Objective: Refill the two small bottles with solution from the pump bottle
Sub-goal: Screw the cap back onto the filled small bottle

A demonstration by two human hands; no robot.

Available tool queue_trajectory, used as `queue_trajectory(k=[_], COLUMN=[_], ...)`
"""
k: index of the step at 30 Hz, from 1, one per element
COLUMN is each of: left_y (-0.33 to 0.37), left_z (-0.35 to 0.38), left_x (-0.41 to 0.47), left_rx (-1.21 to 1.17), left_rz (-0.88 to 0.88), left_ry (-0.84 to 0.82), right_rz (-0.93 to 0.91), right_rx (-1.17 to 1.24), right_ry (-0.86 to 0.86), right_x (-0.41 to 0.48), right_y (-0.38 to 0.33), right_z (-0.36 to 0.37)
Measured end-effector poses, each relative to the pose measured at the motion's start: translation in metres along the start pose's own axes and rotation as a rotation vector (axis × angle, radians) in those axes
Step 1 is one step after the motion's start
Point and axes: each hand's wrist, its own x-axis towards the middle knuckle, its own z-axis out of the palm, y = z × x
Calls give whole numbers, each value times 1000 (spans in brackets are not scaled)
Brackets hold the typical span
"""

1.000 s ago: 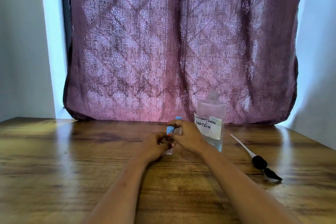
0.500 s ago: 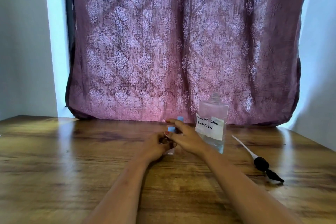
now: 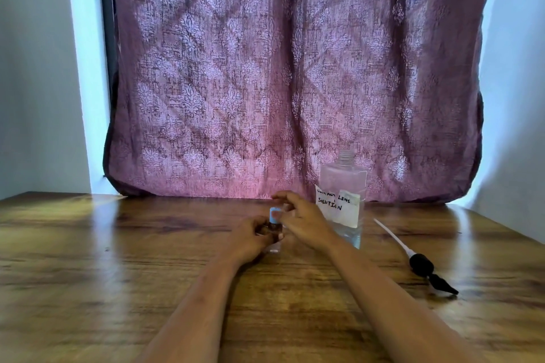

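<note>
A small bottle (image 3: 275, 233) stands upright on the wooden table (image 3: 118, 259), just left of the large pump bottle (image 3: 343, 200), whose neck is open. The left hand (image 3: 253, 237) is closed around the small bottle's body, steadying it from the left. The right hand (image 3: 300, 221) reaches in from the right, its fingertips (image 3: 284, 212) at the blue cap (image 3: 275, 213); whether they pinch the cap or merely touch it cannot be told. The small bottle's long axis is vertical, so any cap turning would run about that upright line, and the right hand is placed for it. The second small bottle is not clearly visible; it may be hidden behind the hands. The pump head (image 3: 424, 268) with its tube lies flat on the table, well right of the pump bottle. Judged stage: cap work on one small bottle.
</note>
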Motion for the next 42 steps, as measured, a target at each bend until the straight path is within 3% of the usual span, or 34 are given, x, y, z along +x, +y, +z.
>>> queue_trajectory(k=[3,7,12,20,28,37,42], left_y=[0,3,4,0,-7,-9,-17], left_z=[-2,0,1,3,3,2,-3], left_x=[0,-1,-1,1,5,5,5], left_rx=[42,-4,3,244,243,306,216], left_rz=[-6,-3,9,120,131,111,-51], left_ry=[-13,-29,-38,37,187,472,603], right_rz=[-5,-62,-112,-112,-100,-89,-87], right_rx=[-120,-160,-250,-294,-82,-143,-147], right_ry=[-125,7,39,79,149,222,215], right_x=[-1,-2,1,1,1,1,3], right_y=[-1,-1,0,3,-2,5,5], right_z=[10,7,0,2,3,-5,-6])
